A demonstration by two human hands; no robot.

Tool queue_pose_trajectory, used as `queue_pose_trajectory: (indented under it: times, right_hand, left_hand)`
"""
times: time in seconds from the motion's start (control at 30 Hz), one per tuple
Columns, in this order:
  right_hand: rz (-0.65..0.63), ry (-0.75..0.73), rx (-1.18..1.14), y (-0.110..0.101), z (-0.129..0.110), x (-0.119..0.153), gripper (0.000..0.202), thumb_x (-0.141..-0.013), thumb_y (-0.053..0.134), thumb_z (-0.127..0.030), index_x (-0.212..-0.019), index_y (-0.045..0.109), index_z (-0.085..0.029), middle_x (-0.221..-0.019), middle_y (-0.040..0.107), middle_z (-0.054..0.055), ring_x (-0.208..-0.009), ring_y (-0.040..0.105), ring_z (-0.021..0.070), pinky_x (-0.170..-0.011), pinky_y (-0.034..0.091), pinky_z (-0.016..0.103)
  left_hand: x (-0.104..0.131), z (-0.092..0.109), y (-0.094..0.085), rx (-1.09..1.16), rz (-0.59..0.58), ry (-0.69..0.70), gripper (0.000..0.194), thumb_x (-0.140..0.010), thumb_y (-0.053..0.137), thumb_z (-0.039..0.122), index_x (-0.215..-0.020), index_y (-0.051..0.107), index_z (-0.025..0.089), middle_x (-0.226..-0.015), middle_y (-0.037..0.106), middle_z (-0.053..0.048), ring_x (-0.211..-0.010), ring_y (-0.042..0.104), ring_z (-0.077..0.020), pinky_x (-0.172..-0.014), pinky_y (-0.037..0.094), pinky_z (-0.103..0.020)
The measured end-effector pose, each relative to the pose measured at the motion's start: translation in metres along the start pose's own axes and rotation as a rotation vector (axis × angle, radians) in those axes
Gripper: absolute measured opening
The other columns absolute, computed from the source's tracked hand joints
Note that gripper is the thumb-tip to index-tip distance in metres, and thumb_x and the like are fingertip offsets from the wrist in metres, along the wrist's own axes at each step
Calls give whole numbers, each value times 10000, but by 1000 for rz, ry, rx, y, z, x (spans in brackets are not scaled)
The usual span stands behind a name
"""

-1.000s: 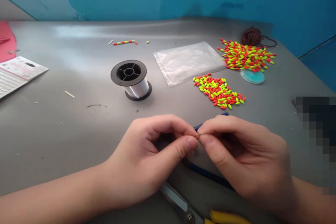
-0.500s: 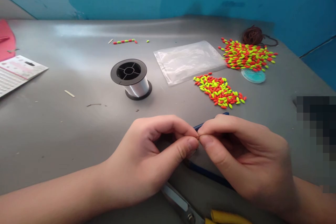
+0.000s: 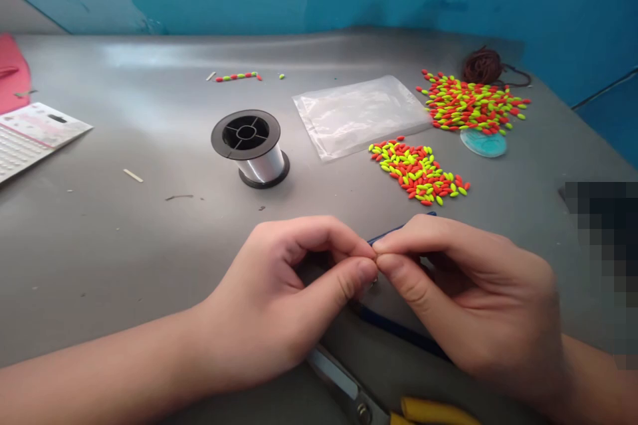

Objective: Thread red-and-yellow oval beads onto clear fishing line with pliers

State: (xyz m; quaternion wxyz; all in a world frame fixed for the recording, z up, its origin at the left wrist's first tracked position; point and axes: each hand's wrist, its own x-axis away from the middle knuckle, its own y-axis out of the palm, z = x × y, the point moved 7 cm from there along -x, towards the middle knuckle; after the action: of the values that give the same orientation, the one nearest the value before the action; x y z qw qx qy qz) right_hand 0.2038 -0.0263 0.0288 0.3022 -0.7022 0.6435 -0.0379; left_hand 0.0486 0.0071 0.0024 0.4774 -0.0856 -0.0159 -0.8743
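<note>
tiny item (image 3: 375, 257), too hidden to identify, sits nearer the person than the spool (image 3: 263, 163) and to its right. left hand (image 3: 286, 299) and right hand (image 3: 483, 299) each press thumb and forefinger together on it, fingertips nearly meeting. red and yellow-green beads (image 3: 417, 173) lie right of the spool.

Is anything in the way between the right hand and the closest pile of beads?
Just a little bit: a blue handle pokes out past the right hand's fingers, on the side toward the near bead pile. I can't see anything else between them.
</note>
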Motion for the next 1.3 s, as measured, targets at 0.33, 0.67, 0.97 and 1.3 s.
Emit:
queue_pose_trajectory:
  times: [0.33,0.67,0.97,1.3]
  right_hand:
    - [28,58,-3,0,1,-3,159,-905,666,-89,-830,682,-228,-714,735,-25,-597,665,112,-539,510,221]
    - [10,52,24,2,0,-5,169,-928,658,-102,-815,666,-227,-718,723,-28,-604,656,110,-550,504,222]
    - [-11,32,5,2,0,-3,145,-937,671,-102,-863,681,-227,-747,731,-19,-630,671,124,-562,516,235]
    - [-34,-13,-36,5,-1,-6,182,-923,640,-40,-933,670,-219,-800,699,-36,-684,651,96,-623,521,212]
  left_hand:
    - [2,0,1,8,6,-11,128,-982,721,259,-922,778,162,-828,788,-28,-762,697,-128,-694,568,-190]
    - [2,1,1,-4,-10,-13,142,-987,713,264,-927,781,154,-830,793,-36,-767,708,-140,-702,575,-206]
    - [2,1,1,-36,-12,-18,175,-988,704,281,-901,775,147,-808,778,-41,-749,689,-144,-683,559,-217]
    - [2,3,1,-99,3,25,175,-986,692,275,-904,780,148,-788,763,-26,-712,649,-124,-640,523,-196]
